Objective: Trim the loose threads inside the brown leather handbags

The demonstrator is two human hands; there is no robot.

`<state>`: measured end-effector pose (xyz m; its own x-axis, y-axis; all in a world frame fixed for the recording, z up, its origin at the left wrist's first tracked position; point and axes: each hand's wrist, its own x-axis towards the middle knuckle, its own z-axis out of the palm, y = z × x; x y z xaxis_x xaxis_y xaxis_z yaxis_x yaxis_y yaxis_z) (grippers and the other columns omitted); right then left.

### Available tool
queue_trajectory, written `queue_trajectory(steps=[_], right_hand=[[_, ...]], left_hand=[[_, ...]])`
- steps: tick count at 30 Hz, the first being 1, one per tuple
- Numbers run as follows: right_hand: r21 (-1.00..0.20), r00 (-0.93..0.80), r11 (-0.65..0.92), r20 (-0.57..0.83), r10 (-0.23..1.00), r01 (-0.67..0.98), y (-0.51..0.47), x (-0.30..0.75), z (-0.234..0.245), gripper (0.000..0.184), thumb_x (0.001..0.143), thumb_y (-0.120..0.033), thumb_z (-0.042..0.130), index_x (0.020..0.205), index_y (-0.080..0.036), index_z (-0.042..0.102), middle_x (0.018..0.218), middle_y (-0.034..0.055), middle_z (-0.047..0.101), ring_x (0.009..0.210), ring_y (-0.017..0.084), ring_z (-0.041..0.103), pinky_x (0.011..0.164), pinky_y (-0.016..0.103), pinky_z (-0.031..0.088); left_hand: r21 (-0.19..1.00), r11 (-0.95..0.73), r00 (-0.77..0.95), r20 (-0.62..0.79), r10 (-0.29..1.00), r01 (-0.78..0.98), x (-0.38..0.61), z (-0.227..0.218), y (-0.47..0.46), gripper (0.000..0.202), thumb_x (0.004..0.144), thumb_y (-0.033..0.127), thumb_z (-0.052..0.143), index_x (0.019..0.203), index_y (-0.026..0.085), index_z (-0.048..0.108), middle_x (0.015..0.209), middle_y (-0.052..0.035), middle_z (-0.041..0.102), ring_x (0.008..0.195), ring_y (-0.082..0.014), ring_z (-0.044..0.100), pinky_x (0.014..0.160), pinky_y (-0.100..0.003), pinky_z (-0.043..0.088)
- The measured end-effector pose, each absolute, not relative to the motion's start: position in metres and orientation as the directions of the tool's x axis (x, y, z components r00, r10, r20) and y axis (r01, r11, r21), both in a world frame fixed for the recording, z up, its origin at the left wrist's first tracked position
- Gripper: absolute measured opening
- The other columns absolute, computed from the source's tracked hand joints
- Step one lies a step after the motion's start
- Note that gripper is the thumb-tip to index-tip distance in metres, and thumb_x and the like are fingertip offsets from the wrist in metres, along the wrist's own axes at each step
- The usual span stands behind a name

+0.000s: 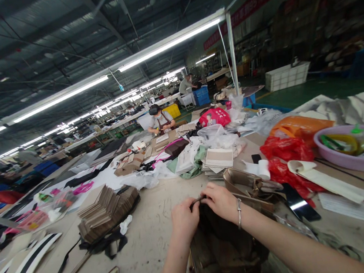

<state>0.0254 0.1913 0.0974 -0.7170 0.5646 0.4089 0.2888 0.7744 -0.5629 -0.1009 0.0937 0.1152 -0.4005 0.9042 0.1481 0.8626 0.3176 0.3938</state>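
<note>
My left hand (185, 218) and my right hand (220, 201) are close together over the near edge of the table, fingers pinched. Between them they grip the upper edge of a dark brown bag (230, 256), whose shadowed body hangs below my wrists. What lies right under the fingertips is mostly hidden. Just beyond my right hand lies a brown bag part with metal fittings (256, 186). A stack of beige and white panels (218, 158) sits past my fingers. To the left is a fanned pile of brown folded pieces (103, 211).
At right are a phone (300, 202), a red plastic bag (285, 162), a white roll end (264, 169) and a lilac basin (353, 167). Black-striped white strips (34, 258) lie far left. A person (159, 120) works across the table. A lamp post (232, 54) stands behind.
</note>
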Motion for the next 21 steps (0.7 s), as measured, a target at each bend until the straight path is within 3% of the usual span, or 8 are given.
queue_trajectory(steps=[15, 21], right_hand=[[-0.502, -0.716, 0.779, 0.378, 0.587, 0.374, 0.1885, 0.0235, 0.1015, 0.013, 0.085, -0.024, 0.051, 0.078, -0.019, 0.061, 0.081, 0.0019, 0.053, 0.072, 0.012, 0.053, 0.065, 0.023, 0.041], [-0.474, -0.733, 0.806, 0.394, 0.554, 0.354, 0.1877, 0.0244, 0.1026, 0.015, 0.086, -0.023, 0.048, 0.08, -0.02, 0.061, 0.081, 0.0022, 0.053, 0.072, 0.013, 0.053, 0.064, 0.023, 0.041]], left_hand=[[0.416, 0.296, -0.374, 0.117, 0.92, 0.86, -0.1007, 0.1161, 0.0932, 0.02, 0.081, 0.03, 0.05, 0.09, 0.023, 0.067, 0.085, -0.0034, 0.069, 0.079, -0.0162, 0.061, 0.067, -0.024, 0.037], [0.343, 0.3, -0.366, 0.148, 0.919, 0.89, -0.1016, 0.1147, 0.0946, 0.024, 0.084, 0.036, 0.046, 0.084, 0.024, 0.067, 0.081, -0.0027, 0.069, 0.075, -0.0164, 0.061, 0.064, -0.025, 0.035]])
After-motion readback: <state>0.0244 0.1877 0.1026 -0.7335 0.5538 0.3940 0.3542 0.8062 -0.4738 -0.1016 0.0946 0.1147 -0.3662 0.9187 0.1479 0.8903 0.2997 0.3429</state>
